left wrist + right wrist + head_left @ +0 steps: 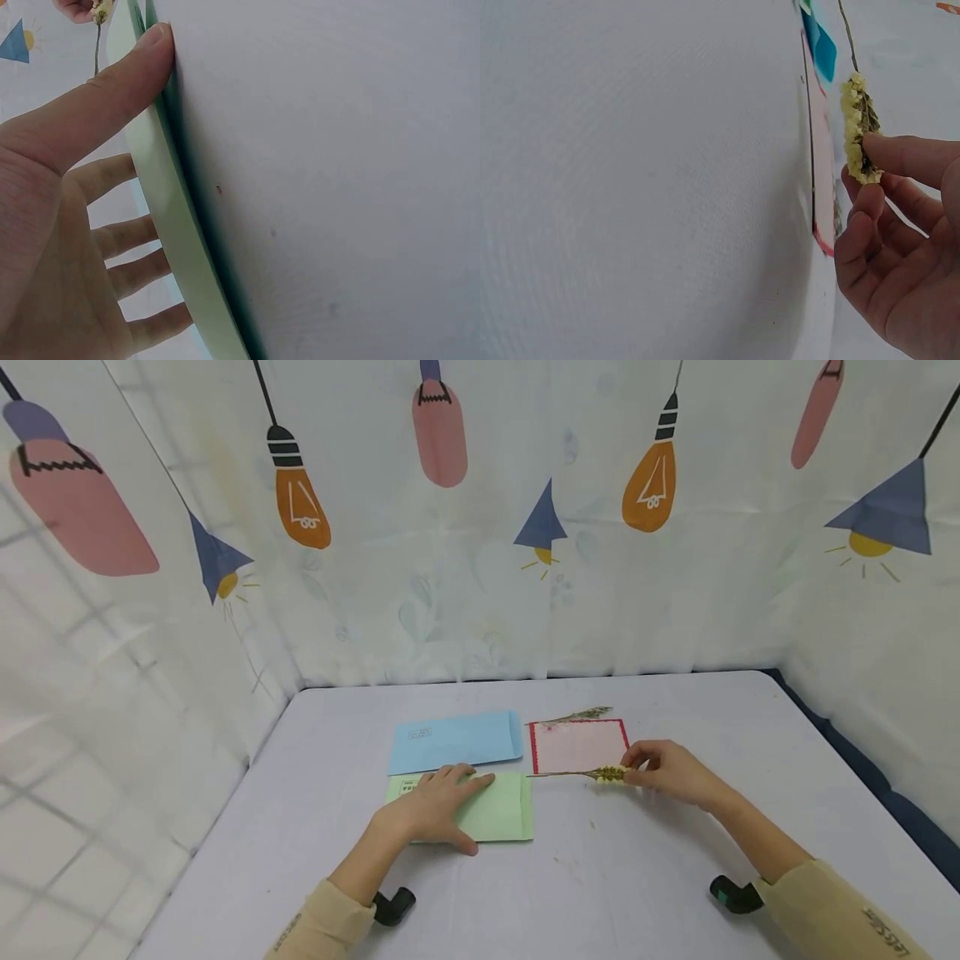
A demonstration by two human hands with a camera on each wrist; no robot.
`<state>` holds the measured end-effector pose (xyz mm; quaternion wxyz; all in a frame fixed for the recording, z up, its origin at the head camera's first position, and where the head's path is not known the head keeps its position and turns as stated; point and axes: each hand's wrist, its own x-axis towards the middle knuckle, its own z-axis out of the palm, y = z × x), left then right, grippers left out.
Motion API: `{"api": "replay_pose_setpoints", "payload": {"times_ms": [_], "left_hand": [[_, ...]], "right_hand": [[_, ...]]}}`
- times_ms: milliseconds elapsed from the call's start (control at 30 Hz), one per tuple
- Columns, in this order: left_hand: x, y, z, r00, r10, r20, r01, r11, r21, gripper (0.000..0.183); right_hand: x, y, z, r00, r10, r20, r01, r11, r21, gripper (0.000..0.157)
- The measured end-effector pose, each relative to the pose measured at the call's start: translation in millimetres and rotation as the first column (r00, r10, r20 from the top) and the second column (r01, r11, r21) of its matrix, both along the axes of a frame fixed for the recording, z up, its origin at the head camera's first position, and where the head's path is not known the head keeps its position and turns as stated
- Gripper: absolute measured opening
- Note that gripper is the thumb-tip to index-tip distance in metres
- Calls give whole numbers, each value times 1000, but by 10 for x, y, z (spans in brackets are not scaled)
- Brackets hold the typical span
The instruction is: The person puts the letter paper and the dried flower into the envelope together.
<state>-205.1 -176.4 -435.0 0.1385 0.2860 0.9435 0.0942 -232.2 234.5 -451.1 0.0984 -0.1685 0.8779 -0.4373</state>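
Between thumb and fingertips, my right hand [675, 771] pinches the yellow flower head of a dried flower sprig [609, 773]. The sprig's thin stem points left, along the lower edge of a pink card with a red border [577, 746]. In the right wrist view the small pale-yellow blossoms [853, 124] show clearly at the fingertips. My left hand [435, 806] rests with spread fingers on a light green envelope [495, 810], covering part of it. The left wrist view has the thumb at the near edge of the green envelope [172, 202].
A light blue envelope [457, 742] lies just behind the green one. Another dried sprig [588, 714] lies along the card's far edge. Small crumbs [562, 862] dot the white table [600, 902]. A printed curtain [480, 585] hangs behind and at the sides.
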Motion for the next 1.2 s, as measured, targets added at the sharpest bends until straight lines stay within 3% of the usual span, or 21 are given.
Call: {"api": "replay_pose_setpoints", "payload": {"times_ms": [300, 1200], "left_hand": [[12, -1, 11, 1000, 6, 13, -6, 1000, 14, 101], [26, 8, -15, 999, 25, 20, -25, 999, 26, 101]], "right_hand": [[7, -49, -33, 997, 79, -18, -78, 996, 42, 14], [1, -461, -143, 987, 152, -46, -152, 988, -5, 13]]}}
